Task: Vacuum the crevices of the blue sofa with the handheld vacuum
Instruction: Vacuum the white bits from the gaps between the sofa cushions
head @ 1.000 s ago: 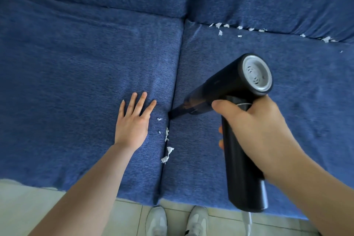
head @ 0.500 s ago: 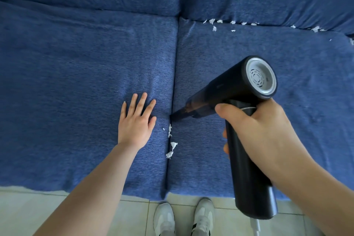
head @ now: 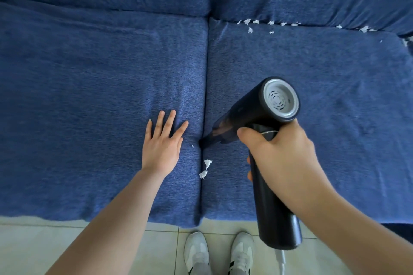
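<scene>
Your right hand [head: 283, 158] grips the vacuum [head: 263, 131], nozzle at the crevice [head: 204, 96]; left hand [head: 162, 147] lies flat, fingers straight, holding nothing, on the left cushion [head: 89, 96].

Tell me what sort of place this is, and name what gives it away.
Most likely a home living room. A blue fabric sofa with separate seat and back cushions fills the view, it stands on a pale tiled floor, and the right hand grips a small handheld vacuum, a household cleaning tool.
</scene>
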